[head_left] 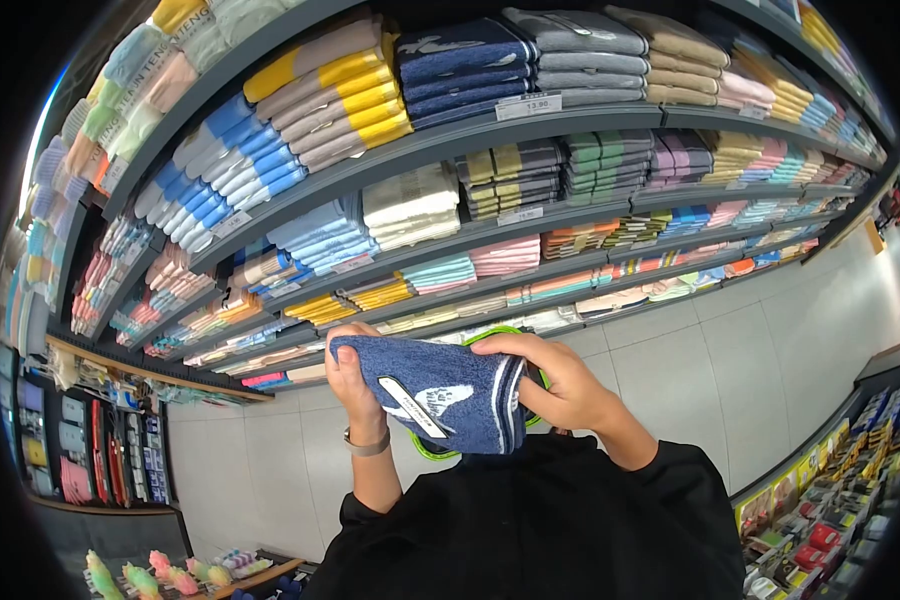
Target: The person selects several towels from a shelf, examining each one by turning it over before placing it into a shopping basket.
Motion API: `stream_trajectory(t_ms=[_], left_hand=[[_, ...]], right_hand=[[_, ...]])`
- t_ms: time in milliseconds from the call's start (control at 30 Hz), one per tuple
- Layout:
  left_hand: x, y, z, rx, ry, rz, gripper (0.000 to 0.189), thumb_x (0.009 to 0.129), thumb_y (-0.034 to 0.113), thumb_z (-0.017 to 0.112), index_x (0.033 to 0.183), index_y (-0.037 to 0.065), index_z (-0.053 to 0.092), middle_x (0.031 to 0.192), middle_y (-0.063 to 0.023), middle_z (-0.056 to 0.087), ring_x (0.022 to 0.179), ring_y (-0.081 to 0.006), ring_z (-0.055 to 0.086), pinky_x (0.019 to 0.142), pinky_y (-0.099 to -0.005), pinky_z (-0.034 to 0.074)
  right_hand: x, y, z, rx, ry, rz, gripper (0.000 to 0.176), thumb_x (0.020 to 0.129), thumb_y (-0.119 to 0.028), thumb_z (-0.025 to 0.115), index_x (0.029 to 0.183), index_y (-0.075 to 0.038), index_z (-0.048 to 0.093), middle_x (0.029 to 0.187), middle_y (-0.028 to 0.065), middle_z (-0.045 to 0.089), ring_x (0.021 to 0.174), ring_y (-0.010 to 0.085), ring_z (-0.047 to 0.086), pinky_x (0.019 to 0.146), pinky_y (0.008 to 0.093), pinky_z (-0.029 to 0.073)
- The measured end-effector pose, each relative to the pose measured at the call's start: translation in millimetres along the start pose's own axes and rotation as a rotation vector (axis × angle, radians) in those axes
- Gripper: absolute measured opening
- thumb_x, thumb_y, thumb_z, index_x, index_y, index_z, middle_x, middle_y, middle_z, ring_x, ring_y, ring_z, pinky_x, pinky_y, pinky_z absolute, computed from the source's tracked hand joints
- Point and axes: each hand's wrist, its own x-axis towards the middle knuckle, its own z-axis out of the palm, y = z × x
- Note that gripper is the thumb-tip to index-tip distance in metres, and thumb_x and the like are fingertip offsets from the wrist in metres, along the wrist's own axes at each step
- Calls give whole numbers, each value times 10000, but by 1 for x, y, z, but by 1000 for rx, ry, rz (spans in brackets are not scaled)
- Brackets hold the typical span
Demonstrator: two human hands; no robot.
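A folded dark blue towel (pixel 390 365) is held up before my chest, with a white printed figure and white stripes near its right edge. A slim paper label (pixel 415 407) lies slantwise across its front. My left hand (pixel 348 378) is closed on the towel's left end, and a band circles that wrist. At the striped right end, my right hand (pixel 567 385) grips the folded layers, its fingers partly hidden by the cloth. Behind the towel shows part of a bright green rim (pixel 432 449); what it belongs to is mostly hidden.
Long shelves (pixel 610 118) ahead carry stacks of folded towels, including navy ones (pixel 465 75), with price tags (pixel 528 106) along the edges. Pale floor tiles (pixel 660 350) run below. A display of small packaged goods (pixel 820 535) stands at lower right, and colourful items (pixel 160 570) sit at lower left.
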Motion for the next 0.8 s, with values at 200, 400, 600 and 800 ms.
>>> stream_trajectory(t_ms=[200, 400, 600, 800], left_hand=[[-4, 5, 2, 56, 18, 36, 432, 863, 459, 525, 870, 33, 450, 744, -103, 499, 668, -139, 456, 594, -243, 384], [-7, 4, -3, 9, 13, 26, 451, 853, 471, 535, 851, 28, 455, 730, -103, 497, 664, -140, 455, 593, -247, 379], [-10, 5, -6, 51, 5, 72, 466, 846, 482, 541, 836, 26, 450, 721, -102, 496, 661, -144, 461, 592, -249, 382], [-7, 11, -12, 73, 99, 110, 474, 838, 487, 551, 834, 25, 447, 727, -103, 496, 670, -141, 460, 602, -249, 387]], right_hand=[[1, 3, 8, 40, 30, -29, 544, 677, 49, 464, 1215, -24, 494, 1199, 135, 546, 1074, 288, 547, 899, 338, 426], [4, 1, 2, 20, -103, -121, 459, 658, 105, 482, 1098, 19, 577, 1191, 187, 548, 1095, 311, 539, 926, 355, 417], [-11, 16, 3, -89, 33, -67, 402, 691, 38, 469, 1075, -2, 580, 1008, 123, 637, 885, 250, 623, 811, 322, 470], [-37, 31, -3, 391, 333, 160, 169, 889, -99, 501, 954, 34, 584, 891, 164, 647, 772, 210, 639, 733, 286, 496]])
